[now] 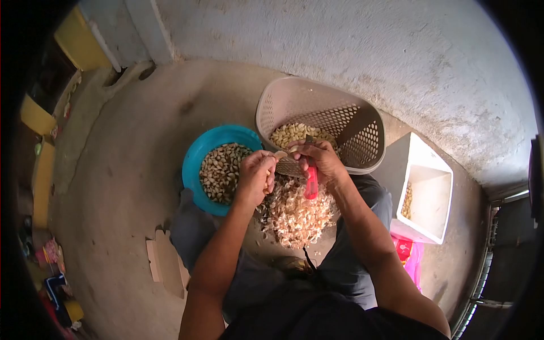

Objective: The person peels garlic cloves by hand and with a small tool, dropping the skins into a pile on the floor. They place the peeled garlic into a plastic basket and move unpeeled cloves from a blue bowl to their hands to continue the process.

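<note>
Two hands [289, 167], one blue bowl [195, 156], one beige basket [294, 99], one white box [436, 170], one red-handled knife [311, 182].

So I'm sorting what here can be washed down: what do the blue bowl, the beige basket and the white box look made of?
Blue bowl: plastic by the look, with a smooth, evenly coloured, slightly glossy rim. Beige basket: moulded plastic, matte, its walls pierced with a regular lattice of holes. White box: thick, dull white walls suggest foam, though rigid plastic cannot be ruled out.
</note>
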`<state>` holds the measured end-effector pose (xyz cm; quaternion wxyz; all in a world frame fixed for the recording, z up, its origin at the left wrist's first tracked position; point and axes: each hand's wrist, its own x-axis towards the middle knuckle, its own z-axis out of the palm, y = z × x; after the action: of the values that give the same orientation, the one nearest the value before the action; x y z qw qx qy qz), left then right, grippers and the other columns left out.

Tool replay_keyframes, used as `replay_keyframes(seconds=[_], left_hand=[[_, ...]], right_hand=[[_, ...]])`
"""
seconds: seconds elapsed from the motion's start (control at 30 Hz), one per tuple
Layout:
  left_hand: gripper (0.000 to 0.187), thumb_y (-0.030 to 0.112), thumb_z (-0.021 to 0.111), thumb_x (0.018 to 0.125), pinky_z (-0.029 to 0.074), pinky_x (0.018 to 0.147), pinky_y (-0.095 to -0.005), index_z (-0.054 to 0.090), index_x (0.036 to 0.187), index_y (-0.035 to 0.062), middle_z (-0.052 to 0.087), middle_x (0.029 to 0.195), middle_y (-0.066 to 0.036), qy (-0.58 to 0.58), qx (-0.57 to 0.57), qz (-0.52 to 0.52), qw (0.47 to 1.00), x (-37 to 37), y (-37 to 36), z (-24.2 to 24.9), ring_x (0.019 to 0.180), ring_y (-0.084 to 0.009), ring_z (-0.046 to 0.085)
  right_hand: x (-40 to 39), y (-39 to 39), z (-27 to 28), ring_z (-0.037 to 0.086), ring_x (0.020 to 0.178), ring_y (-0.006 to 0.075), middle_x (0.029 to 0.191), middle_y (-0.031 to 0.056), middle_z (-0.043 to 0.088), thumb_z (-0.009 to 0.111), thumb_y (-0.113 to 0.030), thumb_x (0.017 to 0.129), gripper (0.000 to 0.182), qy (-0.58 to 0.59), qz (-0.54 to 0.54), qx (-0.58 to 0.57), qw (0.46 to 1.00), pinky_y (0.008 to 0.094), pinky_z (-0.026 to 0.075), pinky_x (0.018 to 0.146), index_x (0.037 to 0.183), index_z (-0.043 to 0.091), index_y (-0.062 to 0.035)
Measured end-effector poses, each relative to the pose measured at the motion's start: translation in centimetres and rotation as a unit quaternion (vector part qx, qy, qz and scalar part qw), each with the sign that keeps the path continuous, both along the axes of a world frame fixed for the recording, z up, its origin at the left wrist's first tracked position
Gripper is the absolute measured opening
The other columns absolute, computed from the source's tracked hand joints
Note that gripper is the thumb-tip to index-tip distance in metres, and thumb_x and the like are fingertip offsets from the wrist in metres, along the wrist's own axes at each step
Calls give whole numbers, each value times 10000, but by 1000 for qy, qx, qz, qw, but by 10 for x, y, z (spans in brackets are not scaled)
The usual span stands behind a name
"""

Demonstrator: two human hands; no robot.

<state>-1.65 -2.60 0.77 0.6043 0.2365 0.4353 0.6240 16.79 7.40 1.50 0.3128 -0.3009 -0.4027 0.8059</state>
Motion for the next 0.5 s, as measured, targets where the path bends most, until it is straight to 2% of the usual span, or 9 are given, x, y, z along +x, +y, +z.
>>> replay_keyframes(seconds=[0.1,0.17,0.2,0.27,0.3,0.33,0.37,0.4,0.5], left_hand=[[175,143,669,969,395,407,-273,682,937,-28,592,655,-22,272,7,-67,960,5,-4,5,482,-74,519],[239,174,754,928,511,625,-277,713,978,-57,742,842,-114,351,98,-94,926,14,0,-25,681,-141,662],[239,169,763,916,523,646,-308,710,990,-52,741,860,-153,427,99,-98,893,22,-3,-19,706,-184,683],[233,152,772,893,534,665,-378,701,1010,-38,712,860,-227,530,141,-54,834,39,-8,-30,714,-302,699],[231,147,770,893,533,665,-385,701,1013,-38,710,855,-230,550,130,-65,823,45,-8,-31,715,-320,695],[229,141,769,892,533,664,-391,700,1016,-38,709,850,-233,569,119,-75,810,48,-7,-32,715,-339,692],[227,136,768,891,532,664,-398,699,1020,-38,707,845,-236,588,109,-87,797,50,-5,-33,715,-357,688],[206,118,760,889,518,621,-378,708,1011,-39,713,790,-192,572,83,-111,809,50,-1,-38,661,-281,677],[164,105,741,898,508,581,-345,719,963,-44,708,737,-118,421,82,-114,896,41,10,-56,637,-182,658]], right_hand=[[12,10,7,585,506,97,837,94,674,576,-30,945,276,-3,-6,27,1000,222,454,414,1174,624,118],[23,20,5,594,506,94,854,75,668,591,-58,948,308,-27,2,78,997,229,457,397,1209,618,104],[29,19,18,583,582,86,856,42,647,661,-64,924,324,-67,4,77,995,218,472,501,1214,628,77],[28,28,-2,560,655,84,843,24,639,703,-51,905,317,-233,-152,331,901,224,469,587,1197,646,59],[25,30,-4,548,691,83,837,15,635,724,-45,895,315,-305,-223,446,812,228,467,630,1188,655,51],[26,33,-5,591,793,144,837,93,669,766,-87,870,326,-326,-223,453,799,306,492,675,1152,662,41],[28,32,-7,593,786,137,835,88,667,762,-79,871,298,-326,-185,445,813,303,494,677,1128,669,40],[29,29,-4,594,778,131,834,83,665,757,-70,871,271,-327,-148,434,826,300,496,678,1104,675,40],[35,20,-11,590,735,111,816,50,668,742,-52,878,181,-288,-44,410,864,291,493,668,1033,696,32]])
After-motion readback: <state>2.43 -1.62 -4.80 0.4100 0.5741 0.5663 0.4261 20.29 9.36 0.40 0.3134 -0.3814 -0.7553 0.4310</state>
